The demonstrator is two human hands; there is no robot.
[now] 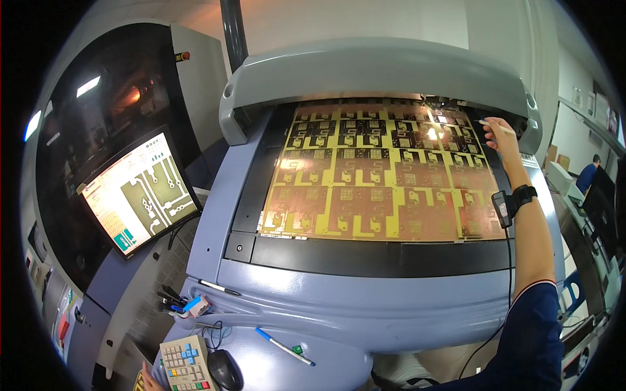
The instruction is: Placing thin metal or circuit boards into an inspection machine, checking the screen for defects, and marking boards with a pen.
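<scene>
A large copper and yellow-green printed circuit board panel (362, 189) lies flat on the black bed of a blue-grey machine. My right hand (502, 138) is raised at the panel's far right corner, its fingers closed on a slim white pen-like stick (484, 122). The stick's tip points left over the panel's edge; I cannot tell if it touches. Around my right wrist is a black strap (515, 203) with a cord running down. My left hand (151, 379) shows only in part at the lower left edge, beside a beige keypad (186, 362). Its fingers are mostly cut off.
A grey hood (385, 72) spans the panel's far side. At the left, a tilted monitor (140, 192) shows a magnified trace pattern. A black mouse (225, 369), a blue-capped pen (285, 346) and another pen (219, 287) lie in front. Far right, another person (589, 174) sits near benches.
</scene>
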